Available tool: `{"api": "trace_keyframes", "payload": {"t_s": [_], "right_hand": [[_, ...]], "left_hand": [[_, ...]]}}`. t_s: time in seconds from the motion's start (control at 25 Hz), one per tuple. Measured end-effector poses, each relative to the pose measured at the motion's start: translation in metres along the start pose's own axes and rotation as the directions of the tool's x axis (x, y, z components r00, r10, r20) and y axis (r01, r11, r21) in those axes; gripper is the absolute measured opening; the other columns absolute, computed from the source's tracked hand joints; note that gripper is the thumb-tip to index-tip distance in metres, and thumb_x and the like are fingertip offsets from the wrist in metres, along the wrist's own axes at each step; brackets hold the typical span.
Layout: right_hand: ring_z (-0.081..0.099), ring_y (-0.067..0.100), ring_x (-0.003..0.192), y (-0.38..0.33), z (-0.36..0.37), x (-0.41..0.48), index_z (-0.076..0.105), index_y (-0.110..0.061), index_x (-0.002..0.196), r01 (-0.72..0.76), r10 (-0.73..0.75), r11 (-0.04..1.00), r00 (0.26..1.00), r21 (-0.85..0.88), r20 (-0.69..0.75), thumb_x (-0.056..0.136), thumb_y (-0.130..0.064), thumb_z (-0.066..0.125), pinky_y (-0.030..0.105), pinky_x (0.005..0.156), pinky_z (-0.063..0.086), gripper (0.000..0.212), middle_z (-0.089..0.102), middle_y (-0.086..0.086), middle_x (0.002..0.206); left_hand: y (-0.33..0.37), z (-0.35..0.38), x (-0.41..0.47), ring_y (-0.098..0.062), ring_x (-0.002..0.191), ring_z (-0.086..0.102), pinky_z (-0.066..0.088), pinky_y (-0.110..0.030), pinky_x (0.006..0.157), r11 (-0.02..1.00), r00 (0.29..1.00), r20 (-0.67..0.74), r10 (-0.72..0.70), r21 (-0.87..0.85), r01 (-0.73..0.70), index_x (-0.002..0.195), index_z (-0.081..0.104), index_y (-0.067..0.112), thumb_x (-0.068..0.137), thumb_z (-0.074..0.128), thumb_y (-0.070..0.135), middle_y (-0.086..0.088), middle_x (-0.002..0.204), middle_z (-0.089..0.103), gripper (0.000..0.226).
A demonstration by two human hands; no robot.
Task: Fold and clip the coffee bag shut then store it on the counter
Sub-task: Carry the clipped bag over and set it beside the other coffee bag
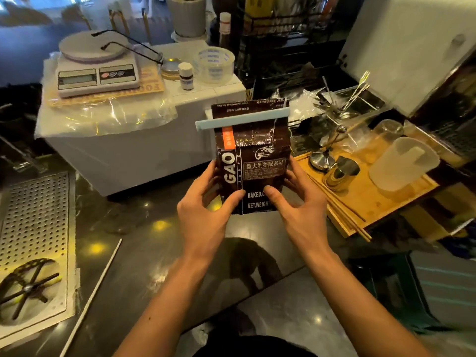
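A dark brown coffee bag [253, 161] with white lettering is held upright above the dark counter [144, 243]. A pale blue clip bar [242, 119] runs across its folded top, with a strip of the bag sticking up above it. My left hand [203, 210] grips the bag's lower left side, thumb on the front. On the lower right side my right hand [296, 202] grips it the same way.
A white box [144, 130] behind the bag carries a kitchen scale [96, 70], a small bottle [186, 76] and a tape roll [213, 64]. A wooden tray [371, 199] with a plastic pitcher and metal cup lies right. A perforated metal plate [36, 228] lies left.
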State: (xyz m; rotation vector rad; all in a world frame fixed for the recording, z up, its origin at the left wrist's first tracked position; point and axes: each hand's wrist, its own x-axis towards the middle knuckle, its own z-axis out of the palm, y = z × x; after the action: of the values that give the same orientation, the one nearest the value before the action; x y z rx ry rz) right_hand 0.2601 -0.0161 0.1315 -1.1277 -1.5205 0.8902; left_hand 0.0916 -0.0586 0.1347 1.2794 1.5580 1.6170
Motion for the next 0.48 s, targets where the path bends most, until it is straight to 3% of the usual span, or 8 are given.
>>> {"api": "trace_keyframes", "payload": {"t_s": [0.12, 0.32, 0.48], "right_hand": [[0.056, -0.012, 0.116, -0.003, -0.056, -0.017, 0.039, -0.038, 0.145, 0.035, -0.034, 0.999, 0.993, 0.012, -0.112, 0.085, -0.018, 0.076, 0.003, 0.083, 0.046, 0.073, 0.058, -0.044, 0.118], [0.059, -0.005, 0.118, 0.0, -0.178, -0.061, 0.043, -0.048, 0.141, 0.027, -0.021, 1.0, 0.951, 0.015, -0.309, 0.084, -0.024, 0.076, 0.015, 0.085, 0.053, 0.07, 0.062, -0.035, 0.123], [0.056, -0.002, 0.125, 0.003, -0.282, -0.113, 0.044, -0.036, 0.144, 0.028, -0.058, 0.997, 0.857, -0.067, -0.512, 0.085, -0.021, 0.076, 0.028, 0.102, 0.049, 0.068, 0.06, -0.032, 0.127]], "left_hand": [[0.024, 0.046, -0.018, -0.001, 0.117, 0.061, 0.053, -0.031, 0.097, 0.998, 0.995, 0.087, 0.058, -0.016, -0.057, 0.143, 0.048, 0.022, 0.073, 0.082, 0.026, 0.009, 0.13, 0.062, 0.078], [0.069, 0.147, -0.069, 0.0, 0.118, 0.06, 0.05, -0.021, 0.096, 0.987, 0.945, 0.286, 0.156, -0.088, -0.136, 0.142, 0.045, 0.028, 0.073, 0.082, 0.023, 0.015, 0.127, 0.06, 0.078], [0.108, 0.24, -0.12, 0.009, 0.113, 0.059, 0.049, -0.011, 0.088, 0.968, 0.853, 0.463, 0.241, -0.176, -0.178, 0.135, 0.044, 0.036, 0.073, 0.082, 0.017, 0.028, 0.12, 0.056, 0.075]]}}
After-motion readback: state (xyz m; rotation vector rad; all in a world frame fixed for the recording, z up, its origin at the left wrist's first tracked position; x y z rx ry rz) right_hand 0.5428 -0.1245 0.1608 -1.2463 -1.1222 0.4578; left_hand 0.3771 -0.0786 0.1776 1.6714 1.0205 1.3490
